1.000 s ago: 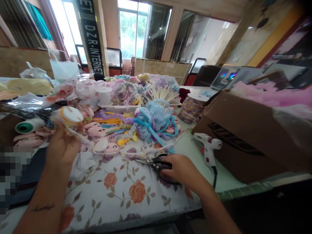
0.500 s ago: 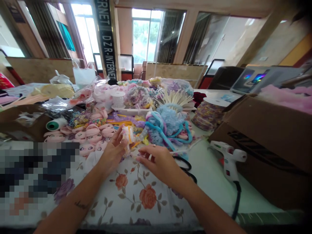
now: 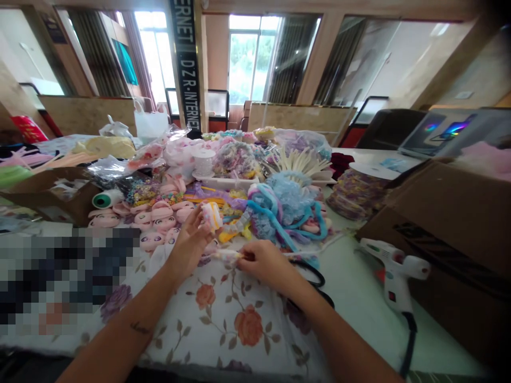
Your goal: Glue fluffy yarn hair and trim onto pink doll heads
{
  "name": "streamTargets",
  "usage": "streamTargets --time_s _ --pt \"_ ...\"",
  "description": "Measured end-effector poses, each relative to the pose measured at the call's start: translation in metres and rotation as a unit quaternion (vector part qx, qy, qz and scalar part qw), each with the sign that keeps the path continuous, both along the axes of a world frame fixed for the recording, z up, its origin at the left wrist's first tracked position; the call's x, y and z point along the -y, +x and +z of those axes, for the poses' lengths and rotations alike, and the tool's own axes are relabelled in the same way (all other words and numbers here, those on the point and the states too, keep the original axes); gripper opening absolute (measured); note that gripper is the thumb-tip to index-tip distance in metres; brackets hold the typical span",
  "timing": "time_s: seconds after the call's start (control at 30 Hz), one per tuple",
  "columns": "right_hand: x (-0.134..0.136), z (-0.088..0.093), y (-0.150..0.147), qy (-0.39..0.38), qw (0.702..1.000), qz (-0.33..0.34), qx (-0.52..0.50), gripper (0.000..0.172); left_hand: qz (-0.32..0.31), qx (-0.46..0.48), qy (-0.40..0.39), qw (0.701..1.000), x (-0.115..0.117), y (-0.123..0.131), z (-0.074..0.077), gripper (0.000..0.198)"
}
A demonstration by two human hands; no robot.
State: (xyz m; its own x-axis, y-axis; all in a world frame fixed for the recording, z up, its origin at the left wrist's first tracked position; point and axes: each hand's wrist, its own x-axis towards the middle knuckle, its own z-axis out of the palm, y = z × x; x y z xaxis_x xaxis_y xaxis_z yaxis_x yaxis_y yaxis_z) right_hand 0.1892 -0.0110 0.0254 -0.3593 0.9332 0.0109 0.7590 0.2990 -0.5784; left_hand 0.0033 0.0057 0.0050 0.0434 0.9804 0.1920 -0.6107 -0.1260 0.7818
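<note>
The left hand [image 3: 189, 242] has its grip clamped on a small roll of white and yellow ribbon [image 3: 212, 215], held up just over the flowery cloth [image 3: 217, 324]. The right hand [image 3: 265, 263] is beside it, with its grip pinched together on a bit of white ribbon [image 3: 227, 255]. The black scissors [image 3: 320, 276] lie by the right wrist, partly hidden under the arm. Pink bunny doll heads [image 3: 162, 219] sit in a bunch past the left hand, near a green and white thread spool [image 3: 106, 199]. A fluffy blue bunch [image 3: 293, 194] lies past the right hand. To the right, a white glue gun [image 3: 393, 276] rests on the pale green tabletop [image 3: 345, 290], next to a brown cardboard box [image 3: 435, 213].
</note>
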Motion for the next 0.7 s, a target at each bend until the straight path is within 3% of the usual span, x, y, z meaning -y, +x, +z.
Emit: streamTargets --time_s 0.1,0.17,0.23,0.33,0.43,0.57,0.7 --pt "-0.003 0.014 0.028 -0.057 0.997 0.031 0.038 0.006 0.007 -0.008 -0.017 1.0 -0.001 -0.003 0.003 0.05" --pt "-0.005 0.021 0.04 -0.055 0.998 0.02 -0.004 0.021 0.012 -0.033 -0.026 0.999 0.001 -0.002 0.003 0.05" --pt "-0.005 0.024 0.043 -0.017 0.996 -0.007 -0.088 0.024 -0.005 -0.057 -0.031 0.998 0.004 0.0 0.002 0.048" --pt "-0.004 0.017 0.031 0.027 0.969 -0.018 -0.247 0.041 -0.053 -0.092 -0.036 0.994 0.01 0.004 0.002 0.045" --pt "-0.001 0.002 0.013 0.019 0.944 0.018 -0.329 0.061 -0.075 -0.123 -0.021 0.989 0.014 0.007 0.001 0.042" --pt "0.005 -0.012 -0.002 -0.019 0.923 0.059 -0.379 0.057 -0.076 -0.161 0.004 0.984 0.014 0.007 -0.004 0.039" --pt "0.012 -0.018 -0.005 -0.01 0.907 0.029 -0.42 0.056 -0.081 -0.194 0.025 0.977 0.013 0.006 -0.008 0.04"
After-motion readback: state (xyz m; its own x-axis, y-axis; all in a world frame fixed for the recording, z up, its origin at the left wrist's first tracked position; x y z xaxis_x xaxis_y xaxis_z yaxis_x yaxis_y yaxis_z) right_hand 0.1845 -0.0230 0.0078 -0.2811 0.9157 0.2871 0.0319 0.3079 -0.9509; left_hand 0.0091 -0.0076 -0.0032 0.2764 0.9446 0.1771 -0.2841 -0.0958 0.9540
